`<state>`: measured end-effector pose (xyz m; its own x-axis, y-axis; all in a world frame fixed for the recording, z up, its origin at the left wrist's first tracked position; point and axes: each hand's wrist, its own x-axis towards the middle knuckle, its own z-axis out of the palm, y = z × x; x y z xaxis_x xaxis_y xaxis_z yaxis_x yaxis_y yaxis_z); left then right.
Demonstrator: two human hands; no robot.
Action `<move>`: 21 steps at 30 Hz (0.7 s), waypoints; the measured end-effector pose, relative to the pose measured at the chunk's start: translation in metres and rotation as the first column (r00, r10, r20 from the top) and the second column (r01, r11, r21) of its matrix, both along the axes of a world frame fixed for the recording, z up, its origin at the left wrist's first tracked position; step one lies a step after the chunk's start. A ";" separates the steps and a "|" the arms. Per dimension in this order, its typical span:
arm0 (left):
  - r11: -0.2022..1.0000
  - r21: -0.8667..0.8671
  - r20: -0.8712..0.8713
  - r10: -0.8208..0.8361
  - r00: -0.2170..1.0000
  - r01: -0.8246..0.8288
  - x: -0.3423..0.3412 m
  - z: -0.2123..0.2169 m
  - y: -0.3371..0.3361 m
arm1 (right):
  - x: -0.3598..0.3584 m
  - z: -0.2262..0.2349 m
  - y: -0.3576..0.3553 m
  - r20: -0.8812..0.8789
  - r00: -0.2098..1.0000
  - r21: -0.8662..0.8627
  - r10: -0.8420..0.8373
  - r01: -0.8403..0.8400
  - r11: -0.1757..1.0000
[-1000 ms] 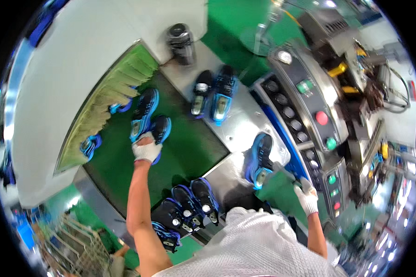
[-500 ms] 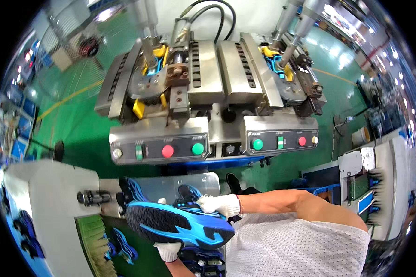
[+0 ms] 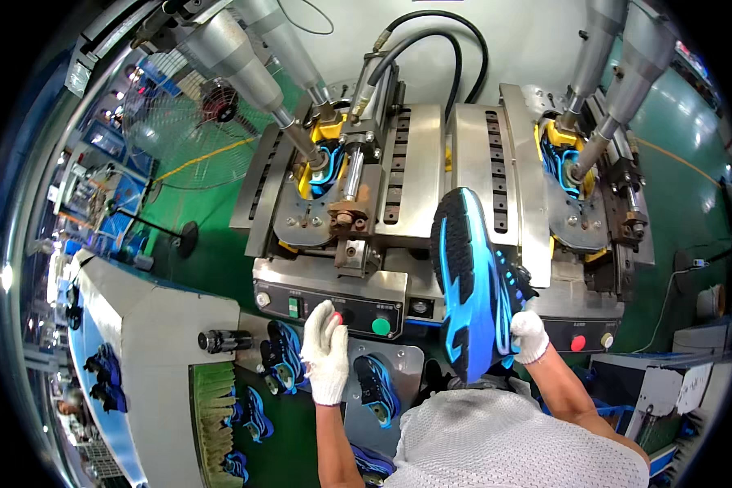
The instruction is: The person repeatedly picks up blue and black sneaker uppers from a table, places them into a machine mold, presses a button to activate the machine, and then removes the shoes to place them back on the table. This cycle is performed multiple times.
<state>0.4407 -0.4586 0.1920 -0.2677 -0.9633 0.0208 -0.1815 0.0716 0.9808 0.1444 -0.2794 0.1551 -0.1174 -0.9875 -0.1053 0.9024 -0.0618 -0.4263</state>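
Note:
A black and blue sneaker (image 3: 472,285) is held up before the press machine by my right hand (image 3: 530,336). Its toe points away and its sole faces left and up. The white-gloved fingers close around its upper near the heel. My left hand (image 3: 327,358), also gloved, is raised with fingers stretched out, in front of the left control panel (image 3: 333,299). It partly covers the red button there; touching cannot be made out. A sneaker (image 3: 282,358) sits just left of that hand, and another sneaker (image 3: 376,389) rests to its right on the metal tray (image 3: 411,363).
Clamped sneakers (image 3: 327,159) (image 3: 559,163) sit in both stations under metal rams (image 3: 240,61). A grey cabinet with a conveyor (image 3: 179,325) stands at left, green bristles (image 3: 211,415) below. A floor fan (image 3: 195,122) is behind. The right panel (image 3: 591,331) is partly hidden.
The sneaker has gone from low left to upright before the machine, in my right hand. My left hand has left its underside and risen to the left panel. The view has shifted.

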 end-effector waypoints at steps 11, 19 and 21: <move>0.672 -0.694 0.390 0.048 0.920 0.259 -0.038 0.026 -0.148 | 0.033 0.029 -0.010 -0.126 0.967 0.266 -0.223 0.250 0.931; 0.828 -0.416 0.703 0.030 0.710 0.377 -0.128 -0.044 -0.281 | 0.027 0.037 -0.021 -0.267 0.950 0.250 -0.160 0.228 0.941; 0.882 -0.327 0.787 0.055 0.615 0.339 -0.157 -0.058 -0.305 | 0.020 0.022 -0.003 -0.261 0.961 0.279 -0.091 0.165 0.946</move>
